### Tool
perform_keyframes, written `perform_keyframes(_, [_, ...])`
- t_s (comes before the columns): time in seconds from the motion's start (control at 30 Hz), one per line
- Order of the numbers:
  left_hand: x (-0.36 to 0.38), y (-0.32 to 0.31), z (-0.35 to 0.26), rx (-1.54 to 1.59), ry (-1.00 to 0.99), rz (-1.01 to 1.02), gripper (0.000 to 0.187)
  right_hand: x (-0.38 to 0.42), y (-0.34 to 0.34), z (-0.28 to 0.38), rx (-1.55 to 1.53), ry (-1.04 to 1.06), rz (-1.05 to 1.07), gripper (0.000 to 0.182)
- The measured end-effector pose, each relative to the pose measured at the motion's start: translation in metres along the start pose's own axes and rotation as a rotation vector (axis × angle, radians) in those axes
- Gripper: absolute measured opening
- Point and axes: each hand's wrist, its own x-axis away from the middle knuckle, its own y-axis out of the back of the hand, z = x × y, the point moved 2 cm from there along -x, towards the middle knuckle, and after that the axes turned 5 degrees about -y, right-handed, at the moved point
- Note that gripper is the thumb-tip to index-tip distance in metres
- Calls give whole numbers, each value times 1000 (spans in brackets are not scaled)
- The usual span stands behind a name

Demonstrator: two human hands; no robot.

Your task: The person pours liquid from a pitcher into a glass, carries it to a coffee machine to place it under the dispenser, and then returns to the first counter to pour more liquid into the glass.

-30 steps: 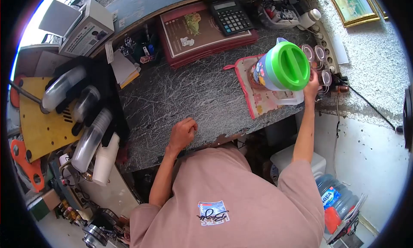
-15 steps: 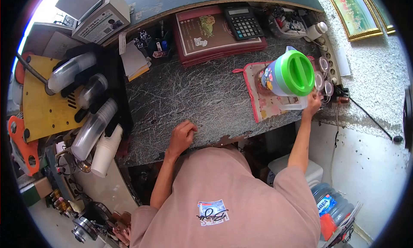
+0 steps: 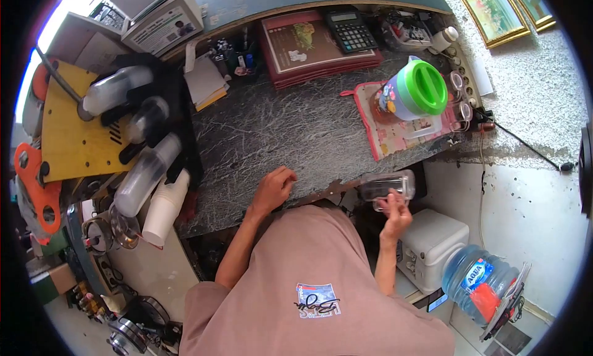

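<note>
My right hand (image 3: 395, 216) grips a clear glass mug (image 3: 370, 186), tipped on its side in the air just off the counter's front edge. No drink shows in it. My left hand (image 3: 273, 191) rests near the front edge of the scratched dark counter (image 3: 296, 133), fingers curled and holding nothing. A pitcher with a green lid (image 3: 427, 89) and brown liquid low inside stands on a pink-edged cloth (image 3: 388, 143) at the right. Beside the pitcher, several clear glasses (image 3: 456, 80) stand, partly hidden behind it.
Dark red folders (image 3: 290, 47) with a calculator (image 3: 352, 33) lie at the back. Stacked plastic cups (image 3: 145, 177) and paper cups (image 3: 165, 209) stick out on the left beside a yellow panel (image 3: 80, 133). A white appliance (image 3: 435, 248) and a water jug (image 3: 475, 282) sit low right.
My right hand has come from beside the pitcher toward my body, bringing a glass mug with it. My left hand stays near the counter edge. The whole view has shifted slightly.
</note>
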Motion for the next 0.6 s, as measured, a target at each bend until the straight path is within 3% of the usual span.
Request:
perform_keyframes(0.13, [1,5,2,56,-21,2,15,29,-69,-19,-273,-407,437,26])
perform_keyframes(0.2, [1,8,3,402,123,10,28,34,-108,-29,-379,-578,647,36])
perform_keyframes(0.23, [2,12,5,401,123,0,28,37,-127,-28,-375,-577,657,36])
perform_keyframes(0.3, [8,24,11,880,65,-196,43,50,-168,-28,-584,-965,739,43])
perform_keyframes(0.33, [9,30,10,876,68,-206,43,53,-182,-30,-579,-971,746,43])
perform_keyframes(0.4, [8,45,8,970,11,-252,57,66,-210,-37,-709,-1239,977,44])
perform_keyframes(0.5, [3,66,25,955,-5,-378,64,77,-257,-63,-819,-1320,1112,49])
perform_keyframes(0.6, [-2,80,46,931,58,-342,67,79,-278,-79,-825,-1329,1131,57])
